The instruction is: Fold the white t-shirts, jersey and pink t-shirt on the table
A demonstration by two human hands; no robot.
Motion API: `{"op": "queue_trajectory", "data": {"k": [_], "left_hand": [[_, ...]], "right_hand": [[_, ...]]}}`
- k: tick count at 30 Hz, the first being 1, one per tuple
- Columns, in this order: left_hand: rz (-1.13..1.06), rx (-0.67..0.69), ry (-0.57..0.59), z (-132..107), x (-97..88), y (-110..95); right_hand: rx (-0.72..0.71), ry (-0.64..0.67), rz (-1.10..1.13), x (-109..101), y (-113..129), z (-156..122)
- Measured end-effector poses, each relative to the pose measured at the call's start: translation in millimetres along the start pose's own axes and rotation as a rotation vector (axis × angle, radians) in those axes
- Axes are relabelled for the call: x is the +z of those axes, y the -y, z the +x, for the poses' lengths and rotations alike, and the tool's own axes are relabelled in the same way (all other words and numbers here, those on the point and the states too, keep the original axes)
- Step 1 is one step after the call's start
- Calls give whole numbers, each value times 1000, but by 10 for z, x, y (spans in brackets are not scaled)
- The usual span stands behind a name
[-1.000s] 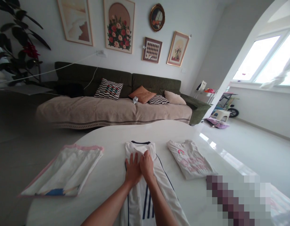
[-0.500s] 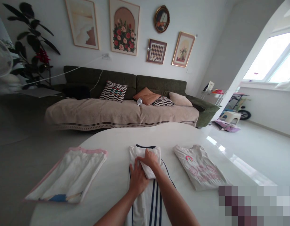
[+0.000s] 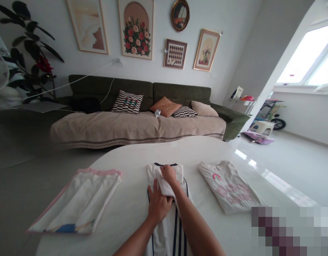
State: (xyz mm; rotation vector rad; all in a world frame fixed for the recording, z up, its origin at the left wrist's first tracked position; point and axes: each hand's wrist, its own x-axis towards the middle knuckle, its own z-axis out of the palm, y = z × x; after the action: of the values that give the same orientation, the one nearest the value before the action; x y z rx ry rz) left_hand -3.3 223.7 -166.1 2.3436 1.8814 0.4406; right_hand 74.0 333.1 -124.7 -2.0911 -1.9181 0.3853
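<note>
Head view: a soft white garment (image 3: 165, 188) with navy stripes lies narrowly folded on the glossy, round-edged table (image 3: 132, 156); the left hand (image 3: 159, 205) presses flat, fingers spread; the right hand (image 3: 169, 174) curls over cloth, grip unclear.

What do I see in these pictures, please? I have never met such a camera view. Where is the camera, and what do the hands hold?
There is no machine here. A person works with bare hands, and the camera is worn on the head, looking forward and down.

On the white table lies a white garment with dark stripes. The left hand rests on it with fingers spread. The right hand is on it nearer the far end; whether it grips or presses, I cannot tell.

To the left lies a white cloth with pink edging; to the right, a pale garment with a pink print. Beyond stands a green sofa.
</note>
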Motion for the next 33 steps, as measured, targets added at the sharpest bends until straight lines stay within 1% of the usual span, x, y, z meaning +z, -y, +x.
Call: {"op": "queue_trajectory", "data": {"k": [2,5,7,9,11,13,17,20,22,23,25,27,28,30,31,33], "left_hand": [[-8,-2,-8,-2,-7,-5],[-20,-2,22,-6,-31,-15],[-26,-10,48,-6,-47,-22],[-29,-19,48,-4,-53,-25],[-31,-23,33,1,-43,-20],[-41,-20,24,10,-20,-7],[-52,-15,19,27,27,25],[-33,-7,26,31,37,35],[-21,0,30,30,32,31],[-20,1,28,28,28,26],[-28,-3,21,22,20,12],[-46,-12,22,15,11,-4],[-57,-17,26,13,5,-10],[-81,-32,42,14,-11,-15],[-96,-43,56,20,-23,-12],[-134,-69,95,48,-53,-3]], "right_hand": [[33,-41,-9,-75,-171,68],[69,-71,-33,-246,-523,177],[55,-34,-48,-356,-730,246],[23,25,-59,-433,-859,311],[0,70,-71,-469,-900,371],[7,79,-84,-464,-873,418],[52,31,-91,-403,-752,421],[59,-18,-78,-439,-737,281],[56,-59,-74,-535,-794,65],[47,-71,-74,-596,-837,-94],[3,-62,-73,-705,-926,-528],[-63,-8,-67,-745,-1001,-1085],[-97,26,-60,-728,-1032,-1382],[-144,94,-44,-620,-1096,-1941],[-166,113,-23,-543,-1134,-2176],[-141,82,-6,-383,-1228,-2518]]}}
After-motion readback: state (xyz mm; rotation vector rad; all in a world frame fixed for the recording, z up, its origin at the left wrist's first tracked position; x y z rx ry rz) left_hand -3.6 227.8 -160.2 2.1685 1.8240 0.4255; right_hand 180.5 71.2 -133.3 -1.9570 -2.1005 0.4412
